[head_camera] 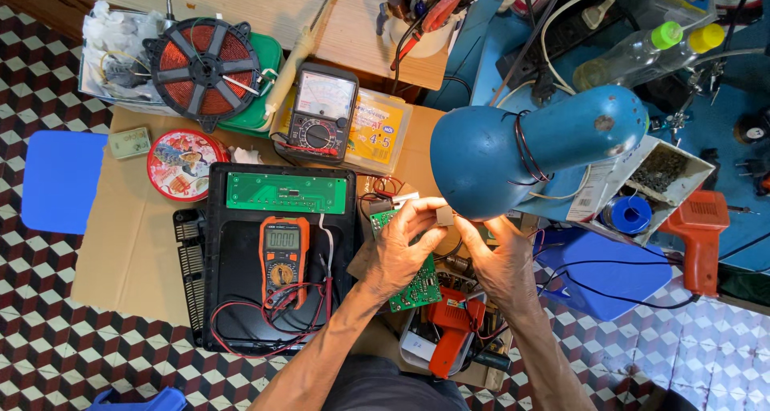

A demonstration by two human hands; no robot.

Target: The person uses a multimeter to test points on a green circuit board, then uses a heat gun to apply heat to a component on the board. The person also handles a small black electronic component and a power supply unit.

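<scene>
Green fibreglass showed between the two hands: a small circuit board (413, 283) was held up over the cardboard-covered tabletop (128, 242), just under the blue lamp shade (489, 158). The left hand (397, 255) gripped the board, its fingers (421, 218) curled shut around the upper edge and a small pale part there. The right hand (501, 263) came in from the other side; its fingertips were hidden behind the shade, so I could not tell whether they pinched anything.

The risks, as I judged them, lay close by. The lamp hung so near that a knuckle might have knocked it, or its warmth made the grip unsteady. Below the board sat a red soldering gun (451, 323) in a box of loose parts, and a dropped board would have landed on it. Wires trailed from the board's top edge, so a hard tug could have torn a joint. To the left, the orange multimeter (282, 255) rested on a black housing (241, 299) with its red leads looped loose, easy for a forearm to snag.
</scene>
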